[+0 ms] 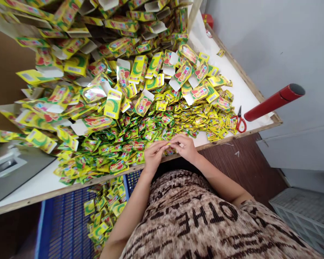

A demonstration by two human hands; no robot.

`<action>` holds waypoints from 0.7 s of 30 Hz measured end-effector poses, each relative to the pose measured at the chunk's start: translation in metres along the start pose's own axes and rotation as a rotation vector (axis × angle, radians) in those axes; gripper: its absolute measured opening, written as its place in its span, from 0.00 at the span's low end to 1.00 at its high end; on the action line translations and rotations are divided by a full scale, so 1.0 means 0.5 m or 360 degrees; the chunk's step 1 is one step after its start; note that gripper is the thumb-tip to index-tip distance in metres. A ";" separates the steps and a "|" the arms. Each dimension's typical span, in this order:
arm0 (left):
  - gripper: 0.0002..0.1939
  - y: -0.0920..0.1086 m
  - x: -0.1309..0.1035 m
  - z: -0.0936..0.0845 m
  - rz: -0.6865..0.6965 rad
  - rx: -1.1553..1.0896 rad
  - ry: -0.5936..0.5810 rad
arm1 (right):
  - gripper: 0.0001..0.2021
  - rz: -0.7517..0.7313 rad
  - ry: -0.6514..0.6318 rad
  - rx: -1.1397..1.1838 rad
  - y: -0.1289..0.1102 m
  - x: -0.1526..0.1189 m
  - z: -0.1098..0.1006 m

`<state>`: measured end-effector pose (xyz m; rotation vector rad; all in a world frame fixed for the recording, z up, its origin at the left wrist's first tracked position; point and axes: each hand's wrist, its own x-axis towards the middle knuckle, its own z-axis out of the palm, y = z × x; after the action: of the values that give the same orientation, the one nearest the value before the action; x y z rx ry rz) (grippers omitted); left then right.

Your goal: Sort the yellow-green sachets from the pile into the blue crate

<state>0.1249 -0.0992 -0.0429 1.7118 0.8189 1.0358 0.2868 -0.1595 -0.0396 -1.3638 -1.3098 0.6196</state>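
**Fingertips Meet Over the Table's Front Edge**

From my remote seat, I see my left hand [154, 154] and right hand [185, 147] pinching a small yellow piece [169, 144] between them, just beside the heap of sachets [148, 133]. Open boxes [139, 69] lie behind. The red-handled scissors [241, 122] rest to the right, near a red cylinder [272, 102].

Single head view, worn on the person's head, facing forward and steeply down. Wearer's patterned top [189, 216] very near, lower center to lower right; both hands [187, 148] close, mid-frame. Table [243, 88] spans left to right beyond them; wall [299, 46] farther off, upper right. Floor [229, 165] seen from above, right of center.
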 end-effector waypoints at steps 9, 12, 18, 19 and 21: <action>0.13 -0.038 -0.036 -0.013 0.0321 0.0279 -0.0216 | 0.11 -0.0257 -0.0191 -0.0473 0.006 -0.059 -0.018; 0.17 -0.042 -0.034 0.002 0.0260 0.0367 -0.0350 | 0.15 -0.0196 -0.0065 -0.0801 0.018 -0.046 -0.104; 0.22 -0.007 -0.033 -0.048 -0.0253 -0.0040 0.0076 | 0.17 0.0747 0.0706 -0.1386 0.104 -0.014 -0.333; 0.23 0.002 -0.041 -0.081 -0.0401 -0.0153 0.0098 | 0.16 0.0759 0.0721 -0.1381 0.109 -0.015 -0.355; 0.24 0.018 -0.070 -0.164 -0.0702 -0.0273 -0.0119 | 0.14 0.0619 0.0811 -0.1376 0.103 -0.018 -0.373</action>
<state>0.0366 -0.1017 -0.0276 1.3363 0.9741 0.7135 0.4704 -0.2201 -0.0387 -2.3259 -0.9029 -0.1092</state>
